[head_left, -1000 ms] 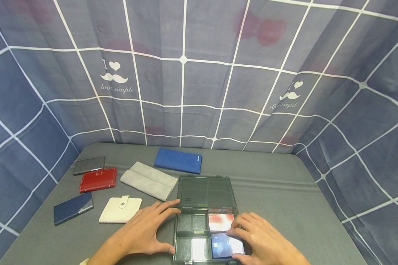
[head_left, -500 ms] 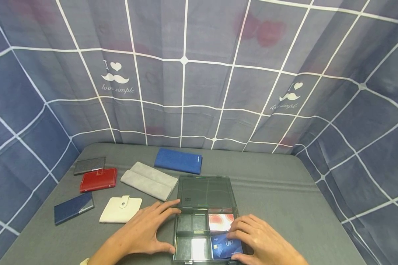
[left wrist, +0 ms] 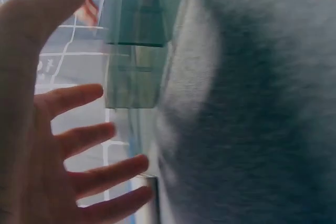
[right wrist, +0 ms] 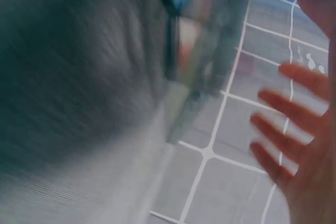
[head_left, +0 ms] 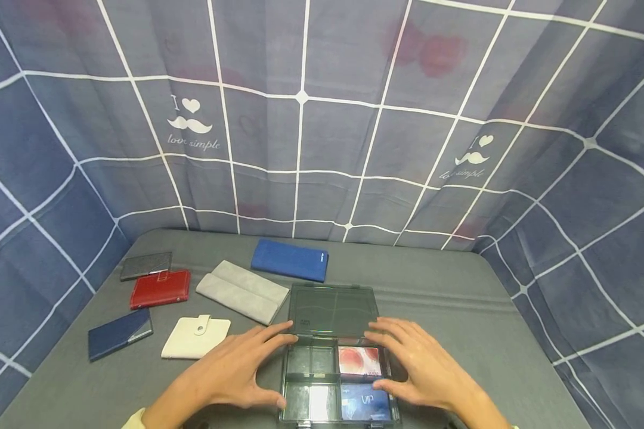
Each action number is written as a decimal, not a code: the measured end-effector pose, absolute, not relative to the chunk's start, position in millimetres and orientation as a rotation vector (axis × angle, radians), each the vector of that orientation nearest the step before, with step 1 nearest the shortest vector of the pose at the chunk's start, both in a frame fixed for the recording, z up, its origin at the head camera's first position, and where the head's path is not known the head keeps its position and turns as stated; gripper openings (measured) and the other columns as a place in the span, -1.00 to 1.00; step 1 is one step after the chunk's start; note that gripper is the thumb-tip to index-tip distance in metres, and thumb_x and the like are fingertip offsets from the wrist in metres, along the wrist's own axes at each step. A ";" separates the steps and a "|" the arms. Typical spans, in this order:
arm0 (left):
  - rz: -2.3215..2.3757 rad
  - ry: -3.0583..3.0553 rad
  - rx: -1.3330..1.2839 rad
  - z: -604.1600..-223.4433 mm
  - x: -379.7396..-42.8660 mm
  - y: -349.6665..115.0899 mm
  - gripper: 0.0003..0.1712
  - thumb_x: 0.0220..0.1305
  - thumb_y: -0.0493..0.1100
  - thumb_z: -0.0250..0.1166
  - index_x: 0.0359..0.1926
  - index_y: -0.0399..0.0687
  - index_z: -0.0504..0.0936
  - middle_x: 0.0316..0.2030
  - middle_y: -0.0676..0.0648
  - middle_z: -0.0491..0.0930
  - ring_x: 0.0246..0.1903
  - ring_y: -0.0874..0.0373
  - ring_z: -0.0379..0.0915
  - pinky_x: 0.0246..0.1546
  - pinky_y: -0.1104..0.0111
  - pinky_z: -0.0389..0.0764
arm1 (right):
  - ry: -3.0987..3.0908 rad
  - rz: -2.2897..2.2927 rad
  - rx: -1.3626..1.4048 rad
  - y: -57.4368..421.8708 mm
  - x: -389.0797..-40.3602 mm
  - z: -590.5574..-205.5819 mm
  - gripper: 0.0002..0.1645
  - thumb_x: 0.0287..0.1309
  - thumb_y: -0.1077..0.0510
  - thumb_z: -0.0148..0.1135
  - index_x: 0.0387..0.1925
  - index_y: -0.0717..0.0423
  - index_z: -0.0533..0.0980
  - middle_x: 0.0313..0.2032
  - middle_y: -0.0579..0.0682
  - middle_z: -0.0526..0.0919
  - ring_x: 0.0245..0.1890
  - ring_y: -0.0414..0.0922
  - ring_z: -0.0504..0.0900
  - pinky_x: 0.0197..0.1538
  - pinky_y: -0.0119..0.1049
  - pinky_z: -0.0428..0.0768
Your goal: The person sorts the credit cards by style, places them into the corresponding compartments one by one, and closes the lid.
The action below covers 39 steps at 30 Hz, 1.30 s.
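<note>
A clear dark plastic box (head_left: 311, 376) with several compartments stands in front of me, its lid (head_left: 333, 307) folded back flat. In its front right compartment lies a blue card (head_left: 364, 400) printed "VIP"; behind it lies a red and white card (head_left: 358, 361). My left hand (head_left: 233, 369), thumb and fingers spread, is at the box's left side and holds nothing. My right hand (head_left: 421, 366) is over the right side with fingers extended and nothing between them. Both wrist views show the fingers apart, the left hand (left wrist: 89, 145) sharper than the blurred right hand (right wrist: 294, 124).
To the left lie a cream snap wallet (head_left: 195, 337), a navy card holder (head_left: 120, 335), a red wallet (head_left: 161, 289) and a grey card holder (head_left: 146, 266). Behind the box are a light grey folding wallet (head_left: 242, 291) and a blue long wallet (head_left: 290, 260). A checked curtain (head_left: 322, 137) surrounds the table.
My right hand has let go of the blue VIP card, which now lies in the front right compartment. Its fingers have straightened and moved back toward the lid. My left hand has stayed in place.
</note>
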State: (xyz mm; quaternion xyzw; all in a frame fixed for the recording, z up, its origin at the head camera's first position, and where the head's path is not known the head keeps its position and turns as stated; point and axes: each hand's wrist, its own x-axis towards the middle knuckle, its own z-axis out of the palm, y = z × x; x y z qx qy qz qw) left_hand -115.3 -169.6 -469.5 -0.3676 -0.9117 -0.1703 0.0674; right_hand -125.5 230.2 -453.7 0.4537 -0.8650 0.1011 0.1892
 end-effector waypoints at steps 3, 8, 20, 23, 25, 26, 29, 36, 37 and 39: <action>-0.449 -2.709 -1.066 -458.1 -122.0 -163.1 0.23 -0.01 0.73 0.38 0.56 0.21 0.45 0.64 0.02 0.26 0.41 -0.07 0.47 0.11 -0.06 0.67 | -2.523 0.234 1.137 229.3 -144.5 -446.7 0.15 0.05 -0.45 0.54 0.54 -0.01 0.40 0.52 0.04 0.43 0.50 0.15 0.42 0.37 0.18 0.47; -0.364 -2.687 -0.947 -441.6 -137.1 -154.6 0.44 -0.10 0.75 0.41 0.70 0.20 0.21 0.72 -0.06 0.02 0.65 -0.27 0.00 0.49 -0.24 0.27 | -2.593 0.200 1.028 227.1 -175.5 -441.5 0.27 0.07 -0.56 0.44 0.62 0.04 0.31 0.62 0.14 0.28 0.61 0.25 0.22 0.50 0.28 0.28; -0.333 -2.752 -0.814 -454.1 -155.4 -143.8 0.45 -0.06 0.74 0.38 0.71 0.15 0.18 0.70 -0.21 0.06 0.63 -0.35 0.02 0.48 -0.37 0.16 | -2.753 0.265 0.842 226.4 -189.1 -460.9 0.32 0.11 -0.59 0.38 0.70 -0.05 0.16 0.66 0.17 0.17 0.63 0.28 0.17 0.50 0.36 0.26; -0.411 -2.754 -0.780 -460.0 -152.4 -139.9 0.36 -0.01 0.71 0.39 0.65 0.09 0.32 0.59 -0.21 0.32 0.47 -0.27 0.39 0.30 -0.21 0.51 | -2.796 0.356 0.786 226.7 -184.9 -469.1 0.26 0.17 -0.57 0.36 0.69 -0.05 0.20 0.62 0.16 0.29 0.58 0.24 0.30 0.41 0.34 0.41; -0.507 -2.770 -0.741 -463.5 -150.0 -136.2 0.31 0.01 0.69 0.41 0.61 0.05 0.38 0.50 -0.19 0.46 0.36 -0.20 0.52 0.13 -0.14 0.64 | -2.830 0.398 0.758 226.8 -182.1 -474.6 0.23 0.20 -0.57 0.33 0.68 -0.04 0.23 0.57 0.17 0.39 0.52 0.23 0.41 0.32 0.33 0.50; -0.563 -2.784 -0.720 -465.1 -149.1 -133.8 0.29 0.01 0.68 0.42 0.60 0.04 0.40 0.46 -0.18 0.51 0.32 -0.18 0.56 0.08 -0.12 0.67 | -2.847 0.416 0.745 226.9 -181.2 -477.3 0.20 0.21 -0.57 0.32 0.66 -0.04 0.25 0.53 0.17 0.44 0.48 0.23 0.46 0.29 0.33 0.53; -0.710 -2.844 -0.658 -469.4 -146.8 -126.6 0.28 0.03 0.66 0.44 0.58 0.00 0.41 0.40 -0.18 0.57 0.33 -0.16 0.56 0.13 -0.12 0.66 | -2.893 0.441 0.729 226.3 -179.6 -483.4 0.16 0.23 -0.58 0.29 0.63 -0.03 0.32 0.45 0.17 0.54 0.42 0.22 0.54 0.30 0.28 0.54; -0.944 -2.903 -0.593 -475.7 -143.4 -114.9 0.23 0.09 0.57 0.47 0.60 -0.01 0.38 0.40 -0.20 0.56 0.37 -0.21 0.51 0.26 -0.15 0.58 | -2.928 0.511 0.713 221.3 -176.7 -486.6 0.09 0.25 -0.55 0.30 0.60 -0.06 0.36 0.38 0.14 0.62 0.34 0.20 0.61 0.31 0.25 0.54; -0.962 -2.900 -0.590 -475.9 -142.9 -114.2 0.22 0.10 0.56 0.48 0.60 -0.01 0.38 0.42 -0.19 0.55 0.38 -0.21 0.50 0.29 -0.15 0.56 | -2.928 0.514 0.709 221.2 -176.3 -486.9 0.08 0.26 -0.54 0.29 0.61 -0.07 0.36 0.38 0.14 0.62 0.34 0.20 0.61 0.31 0.25 0.54; -0.978 -2.886 -0.586 -476.3 -142.0 -113.3 0.20 0.12 0.53 0.48 0.59 -0.03 0.38 0.45 -0.17 0.52 0.41 -0.21 0.47 0.32 -0.15 0.53 | -2.929 0.529 0.694 221.4 -174.8 -486.9 0.08 0.27 -0.53 0.29 0.62 -0.09 0.34 0.39 0.14 0.60 0.34 0.21 0.60 0.31 0.26 0.54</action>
